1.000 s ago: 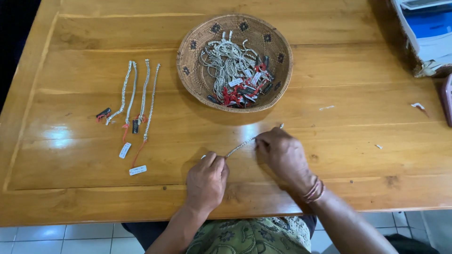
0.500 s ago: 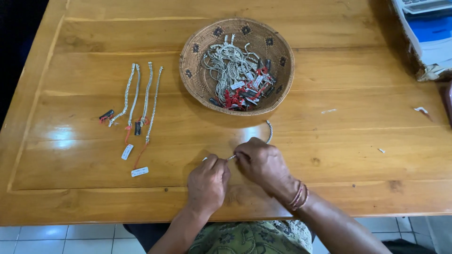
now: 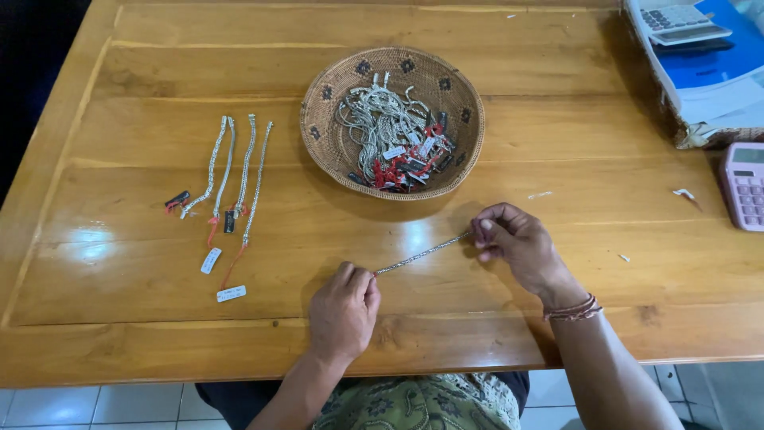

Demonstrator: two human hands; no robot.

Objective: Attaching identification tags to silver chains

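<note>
Silver and woven like a thin rope, the chain bracelet is stretched taut between your two hands, just above the glossy honey-coloured wooden table, in front of you near its front edge. Your left hand rests knuckles-up on the wood, fingers curled shut around the near end of the chain, so that end is hidden inside your grip. Your right hand, with a band of thin reddish bangles at the wrist, pinches the far end between thumb and fingertips, the other fingers folded in. The chain runs on a slant, rising from your left hand up to your right.

Beyond your hands sits a round, shallow woven rattan basket with dark flower marks around its rim. It holds a tangled heap of more silver chains with red strings and small white and black tags piled toward its near side.

To your left, well apart from the basket, four silver chain bracelets lie side by side in a row, nearly straight, each trailing a red thread and a small tag toward you.

At the far right corner you have a cardboard box with blue and white papers, and a pink calculator lies at the right edge.
</note>
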